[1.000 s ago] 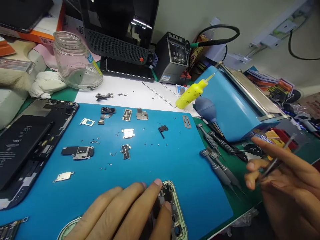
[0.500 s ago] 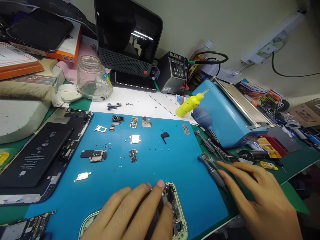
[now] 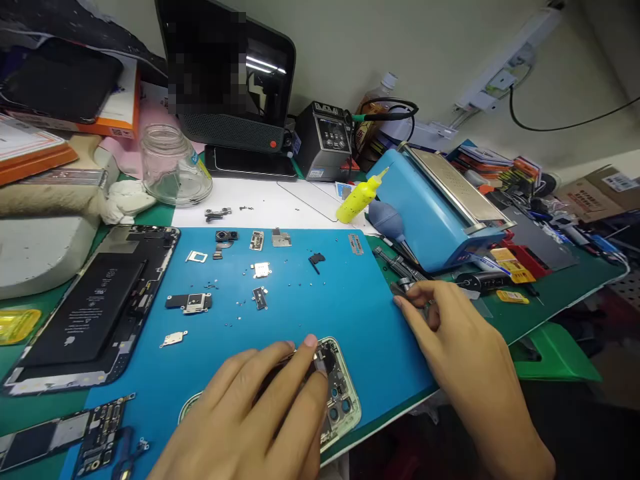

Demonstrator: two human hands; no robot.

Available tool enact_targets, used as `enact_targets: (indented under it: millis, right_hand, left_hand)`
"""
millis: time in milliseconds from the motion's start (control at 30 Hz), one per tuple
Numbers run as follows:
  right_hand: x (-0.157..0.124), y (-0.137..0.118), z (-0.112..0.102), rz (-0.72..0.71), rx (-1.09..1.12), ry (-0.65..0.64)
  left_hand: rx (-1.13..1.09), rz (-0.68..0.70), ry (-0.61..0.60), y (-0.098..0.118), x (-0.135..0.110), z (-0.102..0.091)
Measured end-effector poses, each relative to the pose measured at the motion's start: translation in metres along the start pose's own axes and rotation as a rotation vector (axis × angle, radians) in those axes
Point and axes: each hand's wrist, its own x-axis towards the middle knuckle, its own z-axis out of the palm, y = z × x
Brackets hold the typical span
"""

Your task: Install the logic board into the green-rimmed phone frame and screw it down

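Note:
My left hand (image 3: 260, 407) lies flat, fingers stretched, on an opened phone housing with a pale green frame (image 3: 340, 393) at the near edge of the blue mat (image 3: 310, 313). My right hand (image 3: 450, 340) reaches to the mat's right edge, its fingers curled round the grey handle of a screwdriver (image 3: 406, 288) lying among other drivers. Small phone parts lie spread over the mat: a camera module (image 3: 223, 236), metal shields (image 3: 261, 269), a SIM tray (image 3: 195, 257) and tiny screws.
An opened phone with a black battery (image 3: 95, 307) lies left of the mat, a logic board (image 3: 75, 437) near the front left. Behind stand a glass jar (image 3: 170, 167), a yellow squeeze bottle (image 3: 356, 198), a blue machine (image 3: 435, 207), a soldering station (image 3: 325, 140) and a dark monitor.
My right hand put down the tweezers it held a second ago, moved left and forward to the screwdrivers and closed on one. My left hand stayed on the phone housing. The view shifted.

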Motion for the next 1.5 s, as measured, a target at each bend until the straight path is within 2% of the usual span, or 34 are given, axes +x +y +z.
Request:
enact_targets:
  millis: [200, 367, 500, 600, 667, 767, 867, 967, 1067, 1200, 1333, 1500]
  right_hand:
    - [0.005, 0.004, -0.003, 0.087, -0.016, -0.025]
    - [0.01, -0.002, -0.005, 0.149, 0.054, 0.001]
    - [0.01, -0.016, -0.011, 0.199, 0.219, 0.137]
    - [0.009, -0.038, -0.012, 0.201, 0.459, 0.307]
    - [0.009, -0.054, -0.007, 0.177, 0.641, 0.362]
    - [0.006, -0.071, 0.005, 0.149, 0.803, 0.343]
    - [0.001, -0.077, 0.014, 0.148, 0.834, 0.319]
    - [-0.004, -0.083, 0.014, 0.141, 0.879, 0.32]
    - [-0.004, -0.097, 0.009, 0.138, 1.067, 0.335]
    - [0.001, -0.111, 0.009, 0.124, 1.264, 0.271]
    - [0.003, -0.115, 0.012, 0.083, 1.282, 0.156]
    - [0.001, -0.115, 0.011, 0.071, 1.263, 0.09]
  left_hand:
    - [0.026, 0.054, -0.019, -0.002, 0.007, -0.008]
    - [-0.001, -0.027, -0.018, 0.004, 0.01, -0.014]
    - [-0.028, -0.003, -0.002, 0.005, 0.009, -0.013]
    - [-0.035, -0.003, 0.005, 0.004, 0.008, -0.009]
    - [-0.029, -0.016, 0.013, 0.004, 0.008, -0.006]
    - [-0.017, -0.025, 0.022, 0.004, 0.006, -0.005]
    - [-0.017, -0.024, 0.015, 0.004, 0.005, -0.005]
    - [-0.005, -0.027, -0.004, 0.004, 0.004, -0.005]
    - [0.006, -0.028, -0.015, 0.005, 0.004, -0.006]
    - [0.002, -0.034, 0.022, 0.006, 0.01, -0.008]
    - [0.006, -0.058, 0.086, 0.007, 0.016, -0.007]
    - [-0.004, -0.065, 0.061, 0.006, 0.017, -0.006]
